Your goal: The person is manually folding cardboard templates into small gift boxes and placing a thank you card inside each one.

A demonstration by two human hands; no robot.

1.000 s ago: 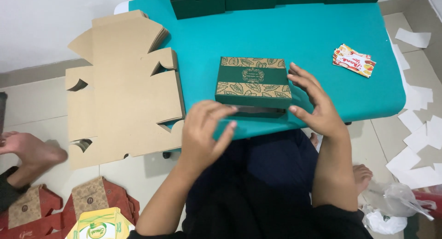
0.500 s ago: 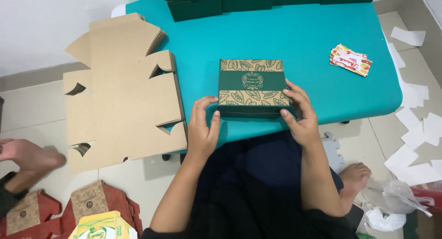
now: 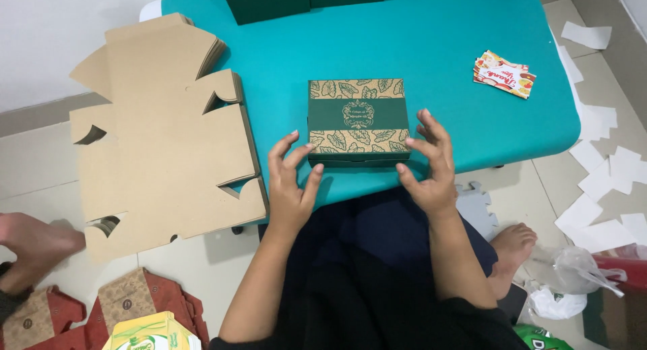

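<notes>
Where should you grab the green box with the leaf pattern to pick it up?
Probably by its two short side walls, one hand from each side. The green box lies flat and closed near the table's front edge, too wide for one hand. The left hand and right hand are open by its front corners.

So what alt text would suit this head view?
A person's left hand and right hand hover open at either side of a closed green leaf-patterned box on a teal table. Flat brown cardboard blanks lie stacked to the left.
</notes>
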